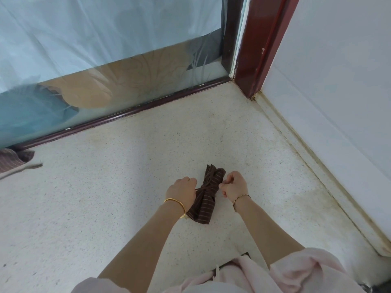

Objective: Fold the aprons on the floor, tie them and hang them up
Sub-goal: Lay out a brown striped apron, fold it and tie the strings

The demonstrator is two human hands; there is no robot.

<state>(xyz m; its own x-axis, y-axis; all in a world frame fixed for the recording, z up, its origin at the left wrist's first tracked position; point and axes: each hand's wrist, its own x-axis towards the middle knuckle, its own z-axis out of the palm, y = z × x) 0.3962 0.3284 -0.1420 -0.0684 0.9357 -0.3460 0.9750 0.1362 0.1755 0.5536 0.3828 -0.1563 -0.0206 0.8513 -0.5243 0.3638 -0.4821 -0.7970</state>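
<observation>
Your left hand (183, 190) gripping one strap (211, 186) end, 9 o'clock of folded striped apron (206, 206). Your right hand (233, 187) pinching other end, 3 o'clock. Hands sitting apart either side, probably cinching knot so folds are holding. Bundle lying on speckled floor (127, 187). Farther, 10 o'clock: second apron (10, 159) lying unfolded beside glass door (105, 60).

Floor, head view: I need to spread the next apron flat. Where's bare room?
The widest bare floor lies between the second apron and the left hand, below the door sill. A narrower patch runs from the right hand to the skirting. Crowded only at the folded apron, where both hands grip its ties.
</observation>
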